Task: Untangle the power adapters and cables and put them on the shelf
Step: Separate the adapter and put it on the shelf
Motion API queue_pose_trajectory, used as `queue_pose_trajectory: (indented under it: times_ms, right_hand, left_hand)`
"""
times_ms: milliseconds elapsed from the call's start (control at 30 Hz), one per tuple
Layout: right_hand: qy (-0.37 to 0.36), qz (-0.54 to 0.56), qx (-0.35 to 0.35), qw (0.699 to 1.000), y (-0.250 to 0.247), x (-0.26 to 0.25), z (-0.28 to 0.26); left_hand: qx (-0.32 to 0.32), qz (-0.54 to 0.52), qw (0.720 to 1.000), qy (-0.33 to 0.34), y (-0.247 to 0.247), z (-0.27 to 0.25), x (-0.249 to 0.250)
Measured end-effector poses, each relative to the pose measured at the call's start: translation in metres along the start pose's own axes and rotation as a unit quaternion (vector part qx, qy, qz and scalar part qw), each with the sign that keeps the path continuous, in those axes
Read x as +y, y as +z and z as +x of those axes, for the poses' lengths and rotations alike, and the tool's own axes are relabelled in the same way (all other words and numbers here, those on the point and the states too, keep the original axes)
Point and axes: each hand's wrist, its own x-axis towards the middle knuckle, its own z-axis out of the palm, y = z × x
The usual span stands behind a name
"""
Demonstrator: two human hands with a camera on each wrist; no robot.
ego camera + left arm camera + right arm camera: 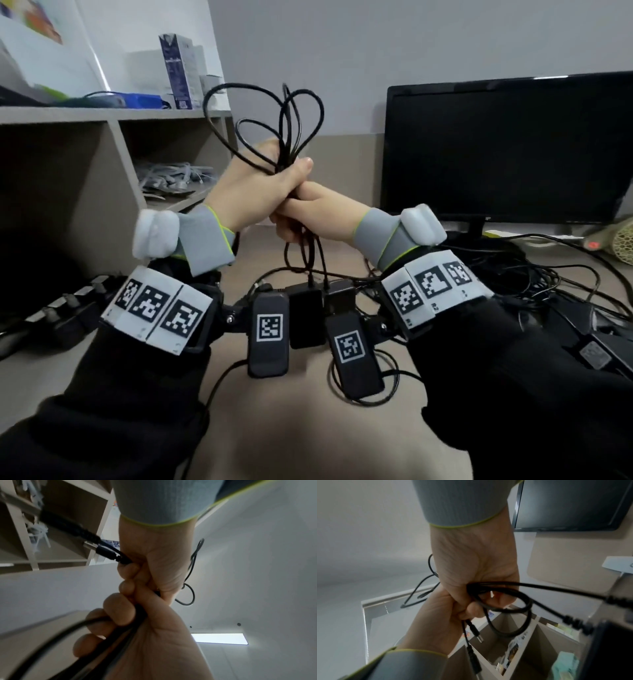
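No brand name or legible text is visible; the tall blue-and-white carton [178,70] on top of the shelf [113,114] carries print too blurred to read. Square black-and-white coded markers sit on white bands at both wrists.

The left hand [255,186] is held above the counter [298,425], with its fingers [118,609] curled tightly around a bundle of thin, round, black rubber-sheathed cables [274,120]. Loops of the bundle rise from the fist toward 12 o'clock.

The right hand [310,209] is pressed against the left hand from 4 o'clock, with its fingers [473,610] wrapped around the same bundle lower down. Two barrel plugs with ribbed strain reliefs hang from the grip in the wrist views.

Strands drop toward 6 o'clock to two black rectangular power adapters [306,313], which are matte plastic; whether they rest on the beige counter or hang above it cannot be determined.

A further tangle of black cable [534,274] lies at 3 o'clock, in front of a black monitor [507,147]. The shelf stands at 10 o'clock and is beige laminate with open compartments.
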Motion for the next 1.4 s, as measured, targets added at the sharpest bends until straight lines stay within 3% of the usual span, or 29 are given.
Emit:
queue_pose_trajectory:
  times_ms: [167, 300, 533, 767, 1067, 1400]
  right_hand:
    - [0.027, -0.017, -0.018, 0.999, 0.019, 0.003, 0.001]
    - [0.12, -0.047, -0.06, 0.99, 0.028, 0.023, -0.004]
    - [0.188, -0.207, -0.081, 0.957, 0.056, 0.039, -0.009]
    - [0.186, -0.302, -0.052, 0.934, 0.057, 0.049, -0.001]
    - [0.145, -0.282, -0.075, 0.945, 0.048, 0.051, 0.004]
    - [0.069, -0.134, -0.021, 0.988, 0.071, 0.066, 0.017]
  left_hand:
    - [-0.034, 0.121, 0.992, -0.003, -0.022, -0.015, -0.017]
    - [-0.029, 0.122, 0.991, -0.049, -0.042, -0.023, -0.029]
    - [-0.038, 0.126, 0.988, -0.082, -0.054, -0.036, -0.032]
    - [-0.048, 0.058, 0.989, -0.13, -0.06, -0.046, -0.032]
    - [-0.048, -0.027, 0.986, -0.159, -0.052, -0.045, -0.034]
    - [-0.031, -0.038, 0.988, -0.149, -0.059, -0.043, -0.041]
